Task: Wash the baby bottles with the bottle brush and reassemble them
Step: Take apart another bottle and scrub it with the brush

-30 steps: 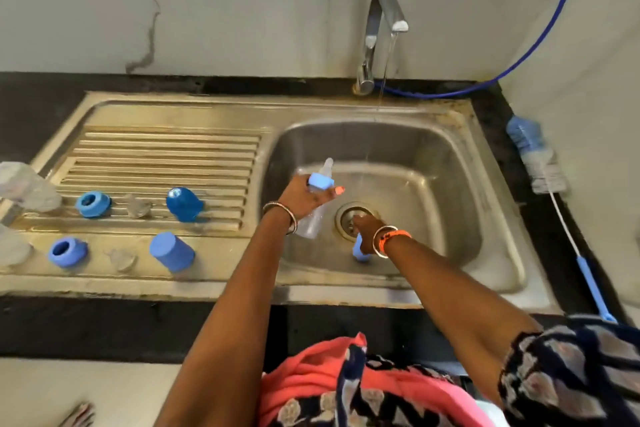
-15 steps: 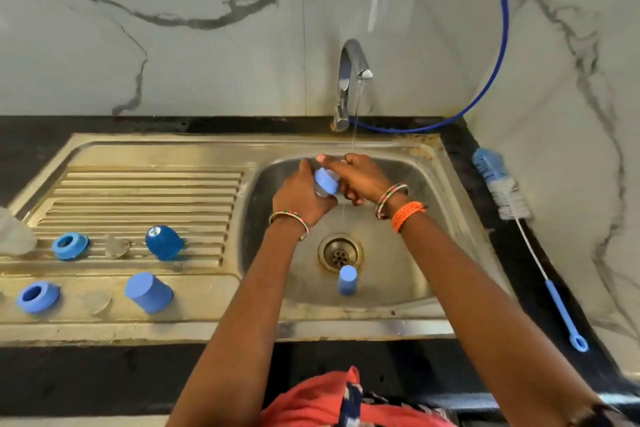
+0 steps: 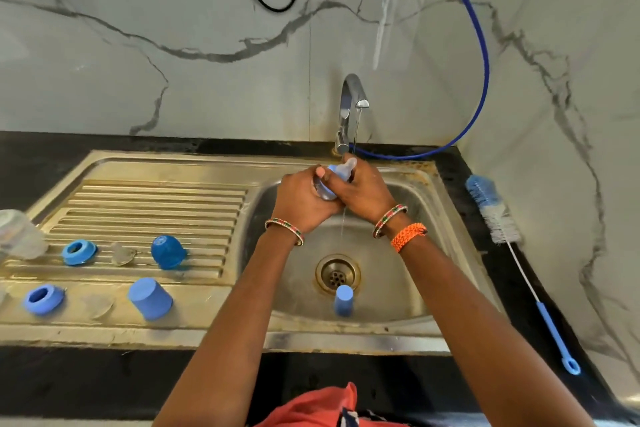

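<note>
Blue-collared bottle gripped in both left hand and right hand over sink under tap, probably mid-rinse; next, likely capping with cap.

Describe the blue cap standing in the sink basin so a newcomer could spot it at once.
Start at the steel sink and find the round drain in its floor. Just in front of the drain, on the side nearer the person, stands a small light blue cap, closed end up. Unlike the other blue caps and rings, which sit out on the ribbed drainboard, it alone is inside the basin.
</note>
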A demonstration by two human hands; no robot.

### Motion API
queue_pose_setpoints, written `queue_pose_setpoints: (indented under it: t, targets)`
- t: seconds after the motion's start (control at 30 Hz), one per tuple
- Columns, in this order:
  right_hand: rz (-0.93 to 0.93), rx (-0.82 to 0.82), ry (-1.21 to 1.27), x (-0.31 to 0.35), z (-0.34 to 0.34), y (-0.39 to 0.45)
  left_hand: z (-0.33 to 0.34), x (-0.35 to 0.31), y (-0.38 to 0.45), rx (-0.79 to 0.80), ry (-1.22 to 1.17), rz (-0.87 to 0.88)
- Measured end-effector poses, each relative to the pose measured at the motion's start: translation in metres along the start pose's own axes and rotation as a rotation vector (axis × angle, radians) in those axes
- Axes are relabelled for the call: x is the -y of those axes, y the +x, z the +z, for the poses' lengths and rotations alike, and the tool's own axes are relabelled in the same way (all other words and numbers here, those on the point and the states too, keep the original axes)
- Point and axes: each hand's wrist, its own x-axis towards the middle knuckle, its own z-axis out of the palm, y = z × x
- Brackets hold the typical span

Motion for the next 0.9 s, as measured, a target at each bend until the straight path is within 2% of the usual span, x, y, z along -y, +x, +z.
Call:
queue_pose_setpoints:
  t: [0.13,0.23,0.3,0.37,0.47,0.53,0.6,0.67,0.8,0.9]
  targets:
    - [-0.043,0.032,0.016,0.002,-0.008,-0.002,-0.008,-0.003,0.004,0.185,-0.140,-0.037]
    - [-0.038,0.172,0.024,0.002,-0.018,0.001,-0.017,0.002,0.010,0.466,-0.434,-0.117]
    - [-0.041,0.250,0.077,-0.001,-0.023,0.003,-0.016,0.008,0.014,0.580,-0.522,-0.176]
    - [-0.050,0.211,0.120,-0.003,-0.026,0.005,-0.012,0.012,0.019,0.524,-0.412,-0.178]
    - [0.022,-0.021,0.136,-0.005,-0.025,0.009,-0.014,0.011,0.020,0.290,-0.070,-0.095]
    - [0.110,-0.098,0.183,-0.005,-0.024,0.011,-0.018,0.010,0.018,0.243,-0.055,0.007]
    - [0.139,-0.085,0.231,0.000,-0.024,0.011,-0.020,0.012,0.018,0.200,-0.096,0.022]
    - [0.112,-0.008,0.276,0.004,-0.028,0.011,-0.021,0.014,0.020,0.248,-0.233,-0.081]
    - [0.176,0.246,0.451,0.003,-0.040,0.018,-0.018,0.025,0.022,0.516,-0.877,-0.344]
    - [0.206,0.320,0.531,0.002,-0.043,0.024,-0.014,0.032,0.019,0.650,-1.242,-0.528]
